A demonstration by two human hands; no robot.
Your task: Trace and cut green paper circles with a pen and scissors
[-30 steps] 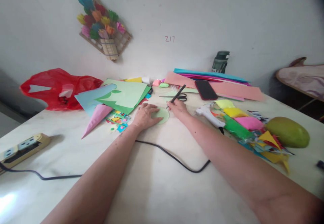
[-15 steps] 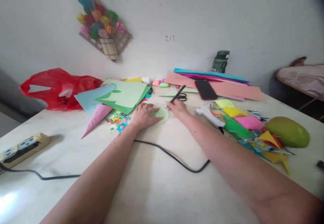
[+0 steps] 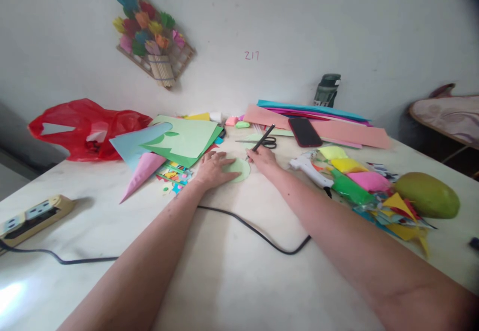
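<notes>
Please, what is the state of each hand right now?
Left hand: open, touching the pale green paper circle.
Right hand: closed, holding the black writing tool.

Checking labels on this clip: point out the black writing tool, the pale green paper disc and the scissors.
Black writing tool (image 3: pixel 264 138): head view, middle of its shaft.
Pale green paper disc (image 3: pixel 243 169): head view, bare surface beside the left hand (image 3: pixel 213 170).
Scissors (image 3: pixel 249 142): head view, on the blades.

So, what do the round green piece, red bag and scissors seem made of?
Round green piece: probably matte paper or card, lying flat.
Red bag: thin glossy plastic, judging by crinkles and highlights.
Scissors: smooth-looking grey blades, likely metal; black handles, perhaps plastic.
</notes>
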